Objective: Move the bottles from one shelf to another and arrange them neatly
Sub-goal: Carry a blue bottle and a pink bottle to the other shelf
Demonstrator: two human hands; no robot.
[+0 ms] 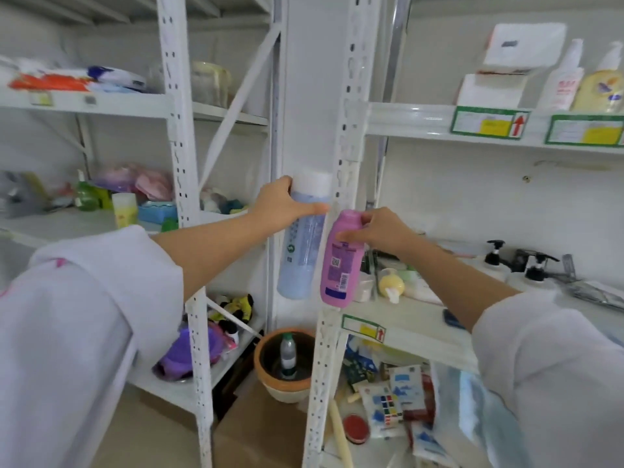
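— How much room have you got around your hands?

— Little. You stand in the gap between two white racks: the slotted post of the left shelf unit is on one side and the post of the right shelf unit is just beside the bottles. The blue bottle hangs in the open gap in front of the wall panel; the pink bottle overlaps the right post, with its base level with the front edge of the middle shelf. Below them a terracotta pot with a small clear bottle in it stands on a cardboard box.

— Anything readable?

— Not much; the picture is soft. The pink bottle shows a QR code and a barcode, and the text is too blurred to read. The green-framed shelf tag on the upper right shelf carries a yellow patch and a red upward arrow.

— And the hands?

— Your left hand is wrapped around the blue bottle just under its white cap, thumb across the front. Your right hand pinches the pink bottle near its top, thumb on the front. Both bottles are held roughly upright, side by side, possibly touching.
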